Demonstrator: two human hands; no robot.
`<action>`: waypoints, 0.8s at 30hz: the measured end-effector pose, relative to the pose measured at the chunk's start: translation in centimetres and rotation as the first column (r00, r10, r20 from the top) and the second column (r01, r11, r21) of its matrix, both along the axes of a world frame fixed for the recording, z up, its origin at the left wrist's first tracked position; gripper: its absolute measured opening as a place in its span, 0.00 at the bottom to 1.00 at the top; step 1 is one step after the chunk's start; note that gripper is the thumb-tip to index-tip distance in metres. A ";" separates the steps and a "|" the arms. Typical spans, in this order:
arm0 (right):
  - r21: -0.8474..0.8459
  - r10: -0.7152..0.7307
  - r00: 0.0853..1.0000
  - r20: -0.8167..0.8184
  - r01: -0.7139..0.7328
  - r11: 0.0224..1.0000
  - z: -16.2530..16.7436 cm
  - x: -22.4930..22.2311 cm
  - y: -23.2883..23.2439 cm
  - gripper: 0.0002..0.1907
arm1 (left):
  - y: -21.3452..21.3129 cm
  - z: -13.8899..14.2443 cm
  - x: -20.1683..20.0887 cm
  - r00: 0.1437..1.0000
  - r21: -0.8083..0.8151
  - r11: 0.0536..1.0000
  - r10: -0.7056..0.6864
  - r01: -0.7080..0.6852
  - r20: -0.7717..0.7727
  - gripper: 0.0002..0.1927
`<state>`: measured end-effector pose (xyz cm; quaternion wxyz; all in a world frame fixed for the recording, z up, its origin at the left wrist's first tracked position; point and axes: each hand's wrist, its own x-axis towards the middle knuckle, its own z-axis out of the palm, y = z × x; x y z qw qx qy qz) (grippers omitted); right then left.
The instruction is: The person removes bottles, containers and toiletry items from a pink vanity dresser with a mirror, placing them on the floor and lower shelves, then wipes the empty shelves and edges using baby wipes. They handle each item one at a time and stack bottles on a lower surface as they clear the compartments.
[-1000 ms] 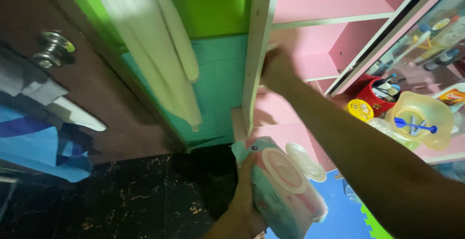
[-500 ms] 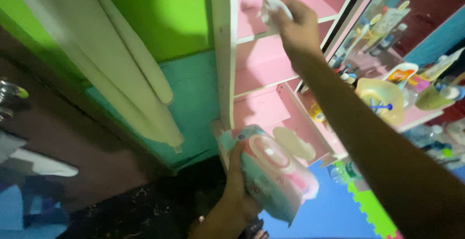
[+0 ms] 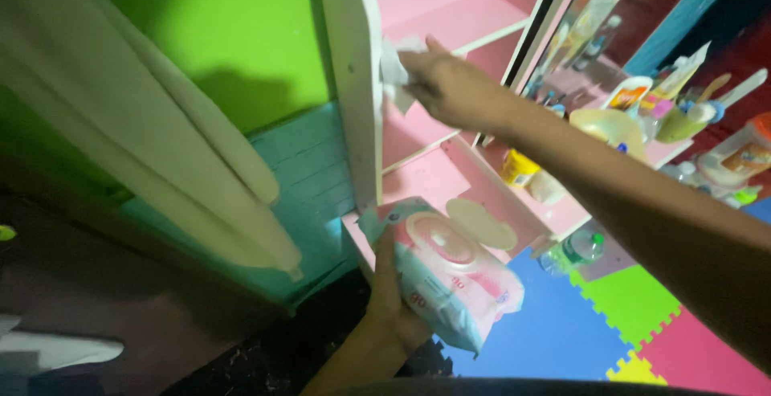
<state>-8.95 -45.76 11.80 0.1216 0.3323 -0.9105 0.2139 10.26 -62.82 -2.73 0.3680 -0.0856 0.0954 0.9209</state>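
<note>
My right hand (image 3: 451,84) presses a white wipe (image 3: 395,68) against the white side panel (image 3: 353,83) of a pink shelf unit (image 3: 450,26), at the level of the upper shelf. Lower down, my left hand (image 3: 391,300) grips a soft pink-and-blue pack of wet wipes (image 3: 446,271) from underneath. The pack's round lid (image 3: 480,225) stands flipped open. The pack is held in front of the bottom pink shelf.
A green wall and a pale curtain (image 3: 161,147) are on the left. Cluttered shelves with cups, bottles and a yellow bowl (image 3: 606,127) lie to the right. Coloured foam floor tiles (image 3: 626,316) and a plastic bottle (image 3: 580,247) are below.
My right hand has moved with the wipe from the upper shelf's inside down to the white side panel's edge. The view has swung closer; my left hand keeps holding the pack.
</note>
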 end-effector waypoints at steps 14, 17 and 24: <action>-0.240 -0.307 0.745 0.592 0.527 0.815 -7.5 7.3 8.0 0.17 | -0.9 -4.5 1.0 0.956 -0.011 0.986 -0.158 0.166 0.249 0.46; -0.103 -0.361 0.419 0.833 0.760 0.642 -13.7 6.2 11.8 0.15 | -0.9 -6.0 0.6 0.942 -0.056 0.967 -0.226 0.247 0.250 0.47; 0.291 -0.581 0.814 -0.002 0.556 0.778 -26.4 -2.7 11.8 0.12 | -1.6 -10.3 -0.3 0.906 -0.183 0.938 -0.214 0.295 0.364 0.48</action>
